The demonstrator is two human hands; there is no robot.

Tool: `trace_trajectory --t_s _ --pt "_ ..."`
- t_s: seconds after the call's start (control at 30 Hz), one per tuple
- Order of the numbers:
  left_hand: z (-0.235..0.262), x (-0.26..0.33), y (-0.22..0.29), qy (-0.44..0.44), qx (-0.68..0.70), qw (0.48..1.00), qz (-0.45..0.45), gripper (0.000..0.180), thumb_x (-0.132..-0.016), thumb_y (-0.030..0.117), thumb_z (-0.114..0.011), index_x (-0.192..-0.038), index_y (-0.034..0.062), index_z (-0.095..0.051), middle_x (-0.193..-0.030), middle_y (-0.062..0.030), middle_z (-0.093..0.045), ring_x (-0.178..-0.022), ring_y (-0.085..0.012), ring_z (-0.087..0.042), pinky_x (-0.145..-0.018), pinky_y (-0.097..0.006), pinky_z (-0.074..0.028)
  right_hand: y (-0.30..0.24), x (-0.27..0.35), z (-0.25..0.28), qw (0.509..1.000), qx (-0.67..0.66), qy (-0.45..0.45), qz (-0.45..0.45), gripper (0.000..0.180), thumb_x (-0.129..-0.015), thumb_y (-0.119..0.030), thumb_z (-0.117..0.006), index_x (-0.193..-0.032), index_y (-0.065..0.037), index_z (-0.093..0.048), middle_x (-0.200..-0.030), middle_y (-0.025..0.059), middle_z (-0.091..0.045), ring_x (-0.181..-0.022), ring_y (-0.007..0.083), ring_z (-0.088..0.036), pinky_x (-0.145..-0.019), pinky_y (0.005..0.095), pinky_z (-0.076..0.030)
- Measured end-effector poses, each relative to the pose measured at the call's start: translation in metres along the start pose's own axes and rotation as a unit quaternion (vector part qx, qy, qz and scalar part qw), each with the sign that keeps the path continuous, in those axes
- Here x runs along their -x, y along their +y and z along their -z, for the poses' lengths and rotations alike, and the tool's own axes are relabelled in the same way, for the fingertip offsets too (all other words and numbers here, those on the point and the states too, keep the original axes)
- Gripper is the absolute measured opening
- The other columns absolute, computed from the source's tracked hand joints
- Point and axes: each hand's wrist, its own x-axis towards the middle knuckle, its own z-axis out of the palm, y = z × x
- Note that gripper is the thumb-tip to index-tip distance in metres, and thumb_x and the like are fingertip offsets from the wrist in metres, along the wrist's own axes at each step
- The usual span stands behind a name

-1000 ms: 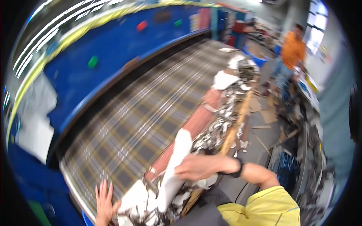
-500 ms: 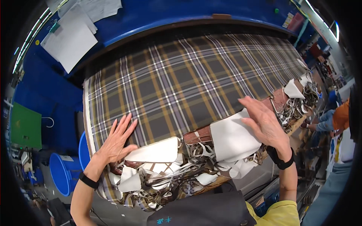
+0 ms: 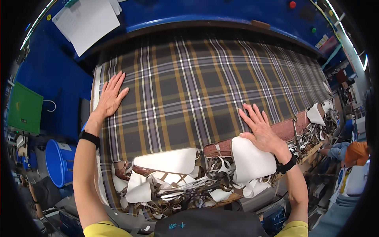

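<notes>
A wide sheet of plaid fabric (image 3: pixel 181 94), dark with ochre, white and lilac bands, stretches from under a blue machine down toward me. My left hand (image 3: pixel 111 96) lies flat near the fabric's left border, fingers pointing away and holding nothing. Further right, my right hand (image 3: pixel 260 130) rests with fingers apart on the near edge of the plaid. Just below its palm hangs a white cut piece (image 3: pixel 252 160). Another white piece (image 3: pixel 166 161) lies along the near edge, left of centre. Reddish-brown material (image 3: pixel 219 149) shows beneath, beside tangled scraps (image 3: pixel 177 189) of fabric.
The blue machine housing (image 3: pixel 189 12) spans the far side, with paper sheets (image 3: pixel 87 25) on it at left. A green box (image 3: pixel 25 108) and a blue bin (image 3: pixel 58 162) stand at left. Another person in orange (image 3: pixel 355 154) is at the right.
My left hand has moved farther up the fabric along its left border. My right hand has come left and down, its fingers now laid on the plaid. The view has shifted slightly.
</notes>
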Motion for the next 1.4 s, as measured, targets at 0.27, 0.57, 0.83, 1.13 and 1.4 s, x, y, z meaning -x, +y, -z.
trace_trajectory --t_s 0.27,0.57,0.83,1.13,1.4 --pt "0.007 -0.045 0.022 0.041 -0.053 0.991 -0.114 0.069 -0.102 0.051 -0.038 -0.155 0.0091 -0.024 -0.161 -0.0123 -0.023 -0.148 -0.0317 -0.021 -0.121 -0.05 -0.015 -0.142 0.005 0.021 0.963 -0.038 0.118 0.238 0.054 -0.076 -0.02 -0.075 -0.122 -0.001 -0.054 -0.125 0.0159 -0.05 -0.129 0.037 -0.042 -0.103 0.0485 -0.038" --pt "-0.004 -0.062 -0.01 0.03 0.013 0.994 -0.108 0.068 -0.101 0.042 -0.041 -0.155 0.006 -0.022 -0.16 -0.0145 -0.025 -0.149 -0.0306 -0.021 -0.12 -0.047 -0.016 -0.187 -0.012 -0.049 0.923 0.149 0.249 0.254 0.033 -0.082 -0.019 -0.058 -0.101 0.007 -0.064 -0.1 0.0166 -0.062 -0.104 0.0333 -0.058 -0.091 0.0399 -0.041" --pt "-0.009 -0.07 -0.014 -0.009 -0.003 0.993 -0.114 0.073 -0.102 0.057 -0.03 -0.158 0.0117 -0.018 -0.163 -0.0108 -0.021 -0.15 -0.0293 -0.018 -0.12 -0.05 -0.013 -0.148 0.044 -0.004 0.951 -0.13 0.247 0.134 0.018 -0.074 -0.004 -0.06 -0.091 0.0 -0.065 -0.097 0.0099 -0.067 -0.1 0.0287 -0.063 -0.087 0.0396 -0.047" --pt "0.037 -0.093 0.027 -0.106 -0.175 0.977 -0.063 0.075 -0.101 0.058 -0.032 -0.158 0.0148 -0.013 -0.163 -0.0118 -0.017 -0.15 -0.0341 -0.015 -0.118 -0.059 -0.013 -0.012 0.201 0.028 0.808 -0.347 0.41 -0.242 0.025 -0.096 -0.017 -0.052 -0.085 0.005 -0.051 -0.062 0.0113 -0.043 -0.06 0.0174 -0.042 -0.058 0.0374 -0.041" --pt "0.058 -0.096 0.335 -0.165 0.025 0.947 -0.275 0.077 -0.099 0.048 -0.046 -0.155 0.0035 -0.019 -0.161 -0.0191 -0.021 -0.149 -0.0362 -0.017 -0.12 -0.05 -0.016 0.166 0.226 -0.008 0.859 -0.205 0.393 -0.256 0.03 -0.091 -0.019 -0.061 -0.106 0.006 -0.057 -0.088 0.0225 -0.063 -0.084 0.0378 -0.063 -0.074 0.0462 -0.047"
